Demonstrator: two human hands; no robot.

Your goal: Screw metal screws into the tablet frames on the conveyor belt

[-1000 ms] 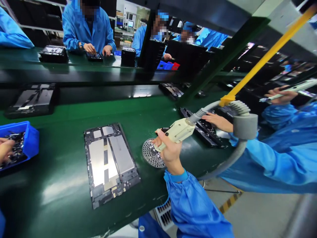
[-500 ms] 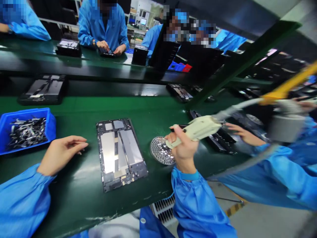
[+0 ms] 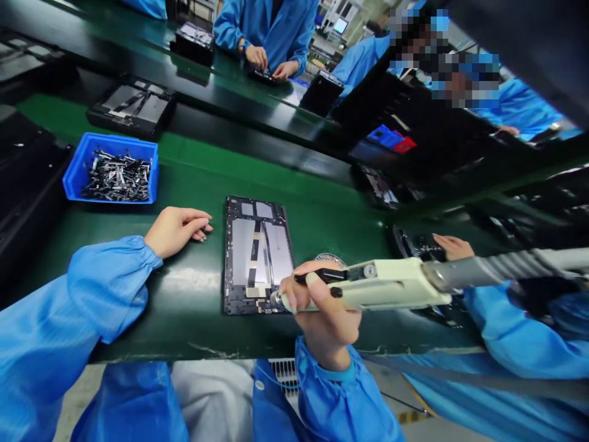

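My right hand (image 3: 324, 313) is shut around a cream-coloured desoldering gun (image 3: 381, 285), which trails a grey hose to the right. Its tip sits over the lower right corner of a dark tablet frame (image 3: 257, 255) with silver panels, lying flat on the green conveyor belt (image 3: 193, 288). My left hand (image 3: 177, 230) rests open on the belt just left of the frame, holding nothing. Behind my right hand, a round perforated metal disc (image 3: 329, 258) is mostly hidden.
A blue bin (image 3: 80, 178) of several dark metal strips stands at the belt's far left. A co-worker's hand (image 3: 453, 247) and blue sleeve (image 3: 515, 331) reach in on the right, near a dark tray (image 3: 414, 245). More workers sit beyond, along a second belt.
My left hand has left the blue bin and lies beside the frame. The gun has moved from the perforated disc to the frame's corner. The whole view has tilted.
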